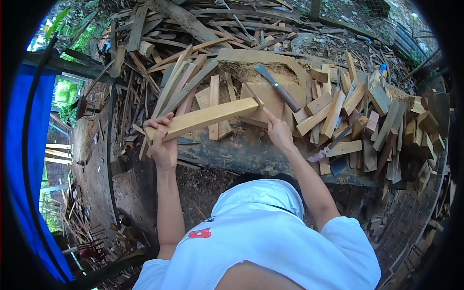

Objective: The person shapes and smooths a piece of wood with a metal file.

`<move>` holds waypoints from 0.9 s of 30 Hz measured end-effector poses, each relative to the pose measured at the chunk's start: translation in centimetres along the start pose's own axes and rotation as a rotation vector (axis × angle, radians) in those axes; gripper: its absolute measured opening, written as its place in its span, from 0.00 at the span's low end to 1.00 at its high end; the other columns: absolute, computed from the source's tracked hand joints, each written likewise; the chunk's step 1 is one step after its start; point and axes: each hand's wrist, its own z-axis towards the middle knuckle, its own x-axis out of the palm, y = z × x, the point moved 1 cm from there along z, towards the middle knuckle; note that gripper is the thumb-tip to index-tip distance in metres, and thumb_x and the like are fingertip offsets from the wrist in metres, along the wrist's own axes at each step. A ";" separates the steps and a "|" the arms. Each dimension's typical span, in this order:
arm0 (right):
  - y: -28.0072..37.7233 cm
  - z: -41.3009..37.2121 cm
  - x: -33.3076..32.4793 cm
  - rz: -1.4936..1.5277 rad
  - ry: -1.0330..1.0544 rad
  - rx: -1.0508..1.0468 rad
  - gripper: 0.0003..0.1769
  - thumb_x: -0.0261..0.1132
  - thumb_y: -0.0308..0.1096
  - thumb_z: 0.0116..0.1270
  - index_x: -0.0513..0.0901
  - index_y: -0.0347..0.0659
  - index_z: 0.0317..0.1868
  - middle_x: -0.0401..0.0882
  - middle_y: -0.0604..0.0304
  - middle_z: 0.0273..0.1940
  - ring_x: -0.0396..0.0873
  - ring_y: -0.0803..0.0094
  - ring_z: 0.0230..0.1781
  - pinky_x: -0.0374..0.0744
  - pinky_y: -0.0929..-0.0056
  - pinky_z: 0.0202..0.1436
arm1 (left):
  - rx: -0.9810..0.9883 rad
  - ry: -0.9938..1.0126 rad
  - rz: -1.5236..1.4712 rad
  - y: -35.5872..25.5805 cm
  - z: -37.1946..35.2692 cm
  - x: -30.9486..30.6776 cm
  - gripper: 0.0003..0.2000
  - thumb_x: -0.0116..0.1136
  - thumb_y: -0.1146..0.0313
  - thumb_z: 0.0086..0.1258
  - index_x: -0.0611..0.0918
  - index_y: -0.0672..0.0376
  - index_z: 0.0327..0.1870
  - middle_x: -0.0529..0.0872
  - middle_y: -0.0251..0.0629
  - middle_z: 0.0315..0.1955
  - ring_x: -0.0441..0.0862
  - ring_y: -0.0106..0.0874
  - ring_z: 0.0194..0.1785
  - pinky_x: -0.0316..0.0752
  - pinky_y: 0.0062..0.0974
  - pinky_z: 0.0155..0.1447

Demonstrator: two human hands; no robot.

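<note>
My left hand is wrapped around the near left end of a long squared wooden beam, thumb on the near side and fingertips over the top. The beam slants up to the right above the workbench. At its far end, a thin dark strip lies across the wood. My right hand is closed at the strip's lower end, index finger reaching to the beam's corner. Beyond that hand, a broad-bladed chisel with a brown handle rests on a large hollowed wood block.
Cut wood offcuts are heaped at the right of the workbench. Long slats lean at the left, with more scrap timber behind. A blue tarp hangs at the far left.
</note>
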 end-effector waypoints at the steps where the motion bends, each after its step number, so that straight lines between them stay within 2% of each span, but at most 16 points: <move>1: -0.5 0.4 0.3 -0.004 0.003 0.005 0.25 0.53 0.36 0.73 0.72 0.65 0.69 0.84 0.39 0.36 0.83 0.41 0.39 0.79 0.43 0.46 | -0.006 -0.002 -0.003 0.1 -0.1 0.2 0.13 0.49 0.80 0.62 0.66 0.52 0.43 0.76 0.37 0.40 0.73 0.41 0.64 0.64 0.47 0.71; 3: -0.7 1.6 1.0 -0.115 -0.023 0.050 0.26 0.53 0.35 0.73 0.70 0.65 0.70 0.83 0.39 0.36 0.83 0.41 0.38 0.79 0.42 0.44 | -0.001 0.015 0.027 -0.2 0.0 0.5 0.13 0.50 0.79 0.61 0.66 0.51 0.44 0.76 0.37 0.41 0.72 0.41 0.65 0.65 0.48 0.70; 13: 0.2 -0.1 0.7 -0.056 -0.031 0.036 0.25 0.51 0.38 0.74 0.70 0.66 0.70 0.83 0.37 0.34 0.82 0.39 0.38 0.80 0.42 0.45 | -0.012 -0.050 0.008 0.2 -1.0 -0.4 0.12 0.51 0.78 0.63 0.67 0.51 0.43 0.77 0.36 0.40 0.71 0.40 0.65 0.62 0.51 0.73; 16: -0.8 1.5 0.5 -0.130 -0.024 0.109 0.25 0.52 0.38 0.74 0.70 0.67 0.70 0.83 0.37 0.35 0.82 0.38 0.38 0.80 0.43 0.45 | 0.003 0.015 0.044 0.0 -0.8 0.1 0.12 0.51 0.79 0.62 0.67 0.51 0.43 0.76 0.35 0.39 0.71 0.40 0.65 0.62 0.50 0.73; 19: -0.8 1.1 -0.6 -0.070 -0.043 0.057 0.25 0.52 0.38 0.74 0.70 0.68 0.70 0.83 0.36 0.36 0.82 0.38 0.38 0.80 0.43 0.45 | 0.033 0.038 0.107 -0.4 -1.0 1.4 0.13 0.50 0.79 0.61 0.65 0.52 0.44 0.75 0.38 0.40 0.72 0.40 0.64 0.65 0.48 0.70; 21: -0.1 -0.3 -1.1 -0.048 -0.003 0.032 0.26 0.50 0.38 0.74 0.69 0.64 0.71 0.83 0.37 0.37 0.81 0.38 0.40 0.78 0.42 0.45 | 0.038 0.017 0.095 -0.3 -0.9 1.2 0.13 0.50 0.79 0.61 0.65 0.52 0.44 0.75 0.38 0.40 0.72 0.41 0.63 0.65 0.48 0.70; 25: 0.6 -0.1 0.2 -0.113 0.024 0.072 0.26 0.50 0.37 0.74 0.69 0.64 0.71 0.83 0.37 0.36 0.81 0.38 0.39 0.78 0.42 0.46 | 0.029 -0.001 0.073 -0.1 -1.2 1.0 0.13 0.50 0.79 0.61 0.65 0.52 0.43 0.74 0.37 0.39 0.73 0.40 0.63 0.65 0.47 0.69; 27: 0.0 1.5 1.1 -0.052 -0.040 0.083 0.26 0.51 0.37 0.74 0.69 0.65 0.71 0.82 0.37 0.36 0.82 0.39 0.39 0.78 0.43 0.45 | 0.032 -0.016 0.078 0.0 -1.5 0.7 0.13 0.49 0.79 0.61 0.66 0.51 0.43 0.75 0.36 0.39 0.72 0.39 0.63 0.65 0.47 0.70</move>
